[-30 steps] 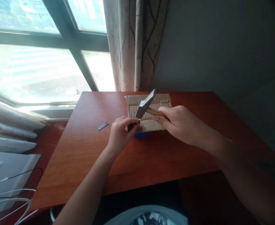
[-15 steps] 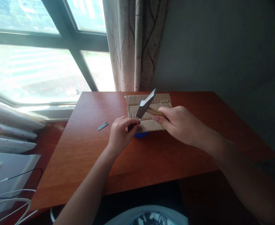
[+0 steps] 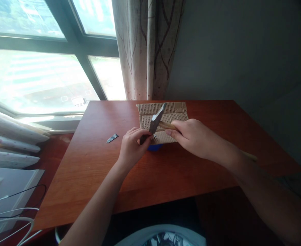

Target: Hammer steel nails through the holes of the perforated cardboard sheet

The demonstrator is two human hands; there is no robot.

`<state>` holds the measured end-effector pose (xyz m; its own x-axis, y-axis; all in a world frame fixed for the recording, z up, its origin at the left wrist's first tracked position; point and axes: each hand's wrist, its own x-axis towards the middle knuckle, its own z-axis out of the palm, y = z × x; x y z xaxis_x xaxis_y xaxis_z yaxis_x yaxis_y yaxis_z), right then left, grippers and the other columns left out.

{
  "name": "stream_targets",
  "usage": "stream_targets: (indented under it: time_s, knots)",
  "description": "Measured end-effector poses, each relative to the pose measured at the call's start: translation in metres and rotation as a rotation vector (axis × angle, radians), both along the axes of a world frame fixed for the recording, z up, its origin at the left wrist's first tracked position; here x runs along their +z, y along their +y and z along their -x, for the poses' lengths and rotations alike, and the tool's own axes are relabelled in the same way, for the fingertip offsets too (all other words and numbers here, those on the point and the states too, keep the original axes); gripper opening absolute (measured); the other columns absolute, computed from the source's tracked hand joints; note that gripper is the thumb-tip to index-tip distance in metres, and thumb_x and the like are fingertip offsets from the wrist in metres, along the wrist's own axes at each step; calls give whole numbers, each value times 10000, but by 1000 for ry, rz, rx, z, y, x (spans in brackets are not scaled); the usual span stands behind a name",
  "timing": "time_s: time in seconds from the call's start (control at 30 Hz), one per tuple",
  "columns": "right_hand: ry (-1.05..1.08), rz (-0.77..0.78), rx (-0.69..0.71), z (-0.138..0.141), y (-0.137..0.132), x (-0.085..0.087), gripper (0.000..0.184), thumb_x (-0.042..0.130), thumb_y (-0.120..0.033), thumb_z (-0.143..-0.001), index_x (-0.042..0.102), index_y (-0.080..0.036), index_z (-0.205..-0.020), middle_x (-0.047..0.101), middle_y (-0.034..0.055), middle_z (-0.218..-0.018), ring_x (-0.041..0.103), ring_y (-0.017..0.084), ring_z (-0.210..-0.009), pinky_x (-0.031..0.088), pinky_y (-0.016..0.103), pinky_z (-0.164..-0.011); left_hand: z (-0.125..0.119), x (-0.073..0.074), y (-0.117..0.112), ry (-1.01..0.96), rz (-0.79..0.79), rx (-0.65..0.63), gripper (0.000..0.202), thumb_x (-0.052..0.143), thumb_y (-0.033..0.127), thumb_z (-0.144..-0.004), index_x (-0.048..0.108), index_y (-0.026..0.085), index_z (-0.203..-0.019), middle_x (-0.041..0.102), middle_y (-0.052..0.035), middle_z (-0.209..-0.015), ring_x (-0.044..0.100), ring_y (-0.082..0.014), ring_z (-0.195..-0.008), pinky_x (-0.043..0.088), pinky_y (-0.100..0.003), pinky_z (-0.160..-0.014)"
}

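My right hand (image 3: 191, 138) is wrapped round the wooden handle of a hammer (image 3: 156, 120); the handle's far end shows past my forearm. The hammer's head is down at the fingertips of my left hand (image 3: 136, 141). Those fingers are pinched on a nail at the near left part of a cardboard piece (image 3: 166, 136); the hammer's head and my fingers now hide it. Rows of small holes cover much of the cardboard. Beneath its near edge a blue object (image 3: 154, 147) shows, mostly hidden.
Several nails (image 3: 112, 138) lie in a small bunch on the brown wooden table (image 3: 89, 171), left of my left hand. Behind the table stand a window (image 3: 37, 78), a patterned curtain (image 3: 145, 51) and a grey wall (image 3: 243, 51). Cables (image 3: 17, 218) hang at the lower left.
The hammer has come down a little and to the left, its head now at my left fingertips. My left hand and the cardboard have stayed in place.
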<state>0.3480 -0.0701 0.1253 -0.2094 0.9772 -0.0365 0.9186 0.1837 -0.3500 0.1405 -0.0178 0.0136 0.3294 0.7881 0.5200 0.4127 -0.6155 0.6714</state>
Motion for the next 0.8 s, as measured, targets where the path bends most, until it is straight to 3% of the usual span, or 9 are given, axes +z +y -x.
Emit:
stream_targets:
  time_s: [0.3,0.8]
  knots:
    - [11,8,-10,0,0,1,375,448,-467,-999,504,-215,-726,579,4,-642,482,135,-552,275,288,-549,7,-3,2,72,-56,-94,184,690,227,-835,704,207,-1017,726,-74,-1059,597,-251,-1025,504,-411,-926]
    - [-2,-32,-5,2,-2,15,368,454,-447,-999,495,-209,-721,552,-10,-620,461,121,-546,261,283,-551,5,-5,1,112,-59,-89,238,673,244,-853,673,219,-1090,687,-67,-1116,559,-258,-1082,501,-418,-949]
